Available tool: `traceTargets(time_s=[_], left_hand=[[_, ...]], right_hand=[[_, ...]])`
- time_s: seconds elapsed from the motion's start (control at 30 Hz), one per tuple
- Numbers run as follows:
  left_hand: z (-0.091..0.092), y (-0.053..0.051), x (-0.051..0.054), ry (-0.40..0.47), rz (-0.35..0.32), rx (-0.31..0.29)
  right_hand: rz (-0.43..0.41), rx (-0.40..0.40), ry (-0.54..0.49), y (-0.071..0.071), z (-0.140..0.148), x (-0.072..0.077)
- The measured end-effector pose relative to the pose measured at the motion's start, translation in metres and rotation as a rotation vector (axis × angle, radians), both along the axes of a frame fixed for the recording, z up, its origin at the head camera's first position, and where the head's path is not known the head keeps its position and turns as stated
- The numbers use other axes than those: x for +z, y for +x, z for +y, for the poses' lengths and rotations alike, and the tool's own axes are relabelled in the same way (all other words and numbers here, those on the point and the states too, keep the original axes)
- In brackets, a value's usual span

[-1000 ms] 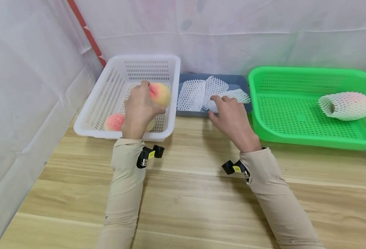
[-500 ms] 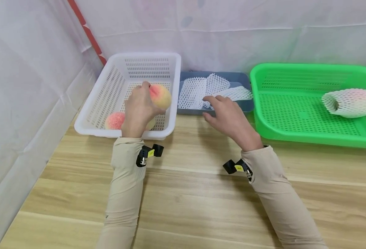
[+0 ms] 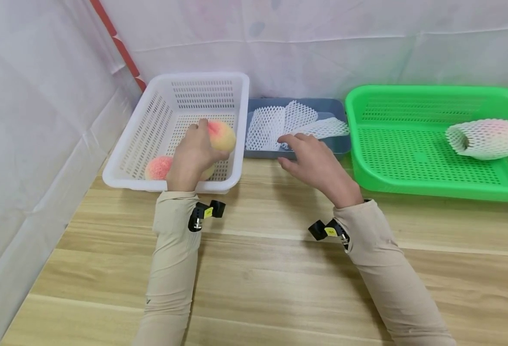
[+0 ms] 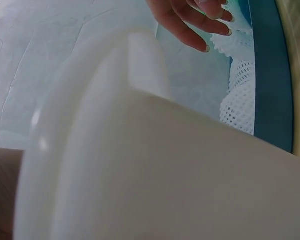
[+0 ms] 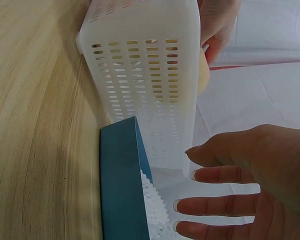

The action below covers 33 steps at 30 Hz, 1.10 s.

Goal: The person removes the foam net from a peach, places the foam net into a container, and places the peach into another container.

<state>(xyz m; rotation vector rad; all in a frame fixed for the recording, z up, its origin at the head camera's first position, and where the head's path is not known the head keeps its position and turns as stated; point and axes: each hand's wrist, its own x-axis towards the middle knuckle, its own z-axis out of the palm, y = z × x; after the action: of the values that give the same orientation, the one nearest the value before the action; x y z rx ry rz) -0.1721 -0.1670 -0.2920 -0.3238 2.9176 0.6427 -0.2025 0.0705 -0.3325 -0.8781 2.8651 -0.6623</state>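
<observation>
Over the white basket (image 3: pixel 120 163), my left hand (image 3: pixel 190 156) grips a yellow and red peach (image 3: pixel 223 137). Another peach, pinkish red (image 3: pixel 158 168), lies in the basket to the left of that wrist, and a pale yellow one (image 3: pixel 208 173) is partly hidden under the hand. My right hand (image 3: pixel 316 161) hovers at the front edge of the blue-grey tray (image 3: pixel 262 154), its fingers loosely bent and holding nothing, as the right wrist view also shows. White foam net sleeves (image 3: pixel 266 129) lie in the tray, just beyond its fingertips.
On the right stands a green basket (image 3: pixel 409 185) with a peach in a foam net sleeve (image 3: pixel 487 139) inside. The containers stand side by side on a wooden table (image 3: pixel 254 269). White cloth (image 3: pixel 301 53) hangs behind them.
My right hand has shifted slightly left over the tray's front edge. The left hand keeps its hold on the peach in nearly the same place.
</observation>
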Motion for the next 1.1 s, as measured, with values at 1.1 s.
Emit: traceTargets(time_s=[1.1], left_hand=[[-0.001,0.02,0.024,0.028,-0.062,-0.162]], right_hand=[[-0.025,0.014,-0.028,-0.001,0.006,0.003]])
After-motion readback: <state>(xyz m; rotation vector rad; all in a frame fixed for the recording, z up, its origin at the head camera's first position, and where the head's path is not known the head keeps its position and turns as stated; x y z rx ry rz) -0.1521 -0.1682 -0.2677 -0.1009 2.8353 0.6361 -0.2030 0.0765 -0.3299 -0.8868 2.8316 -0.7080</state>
